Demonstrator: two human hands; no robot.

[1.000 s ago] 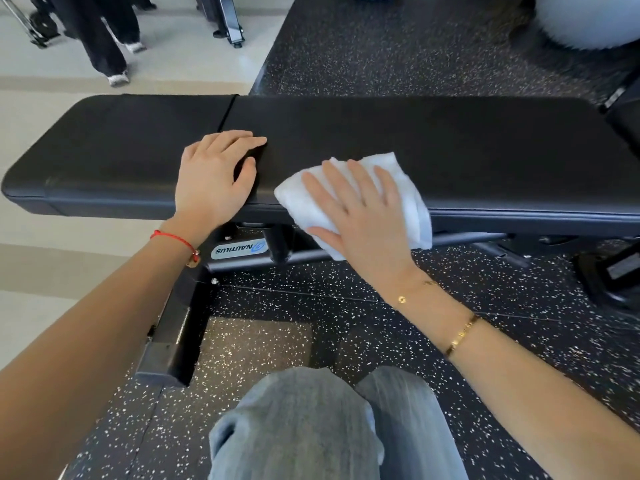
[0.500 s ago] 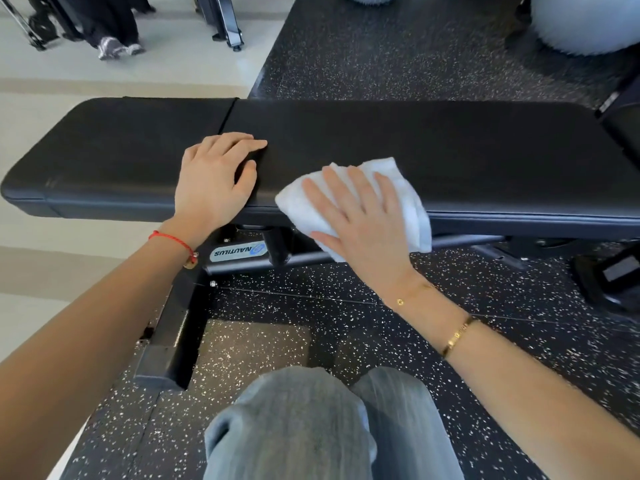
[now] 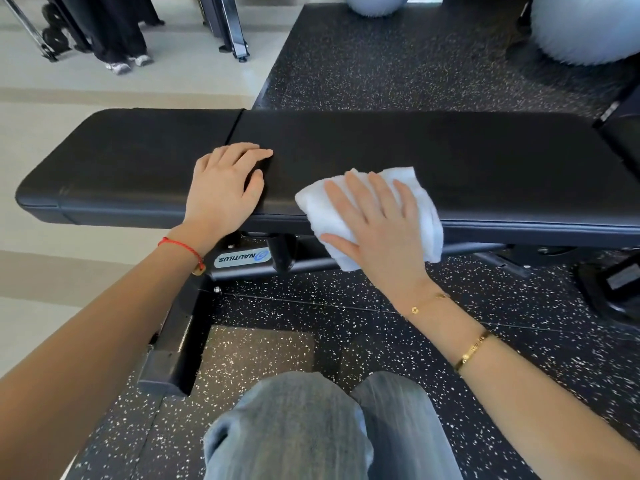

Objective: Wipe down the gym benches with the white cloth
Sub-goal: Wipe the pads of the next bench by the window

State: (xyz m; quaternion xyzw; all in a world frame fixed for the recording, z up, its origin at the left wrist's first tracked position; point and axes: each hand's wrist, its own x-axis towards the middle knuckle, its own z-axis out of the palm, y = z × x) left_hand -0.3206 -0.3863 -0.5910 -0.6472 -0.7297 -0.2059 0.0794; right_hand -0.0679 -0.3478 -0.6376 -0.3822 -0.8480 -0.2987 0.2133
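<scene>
The wiping itself is the step in hand. The right hand (image 3: 377,230) lies flat, fingers straight and spread, pressing the white cloth (image 3: 424,202) onto the near edge of the black gym bench (image 3: 433,150). The cloth is folded into a rough pad; part of it sits on the top of the long pad, and its lower part drapes over the near side, hanging toward the frame below. The left hand (image 3: 225,188) rests palm down on the bench top, fingers relaxed and holding nothing, just right of the seam (image 3: 233,128) between the short seat pad at the left and the long pad at the right. The two hands are apart, with a strip of bare upholstery between them.

From how things lie, the cloth covers only a small patch near the middle of the near edge. Most of the long pad to the right, its far side, and the seat pad to the left seem to have no cloth on them now; whether they are already wiped cannot be told. The next move likely calls for sliding the cloth along the pad with steady downward pressure, keeping the draped part from bunching or slipping off the edge, while the left hand steadies the body.
</scene>
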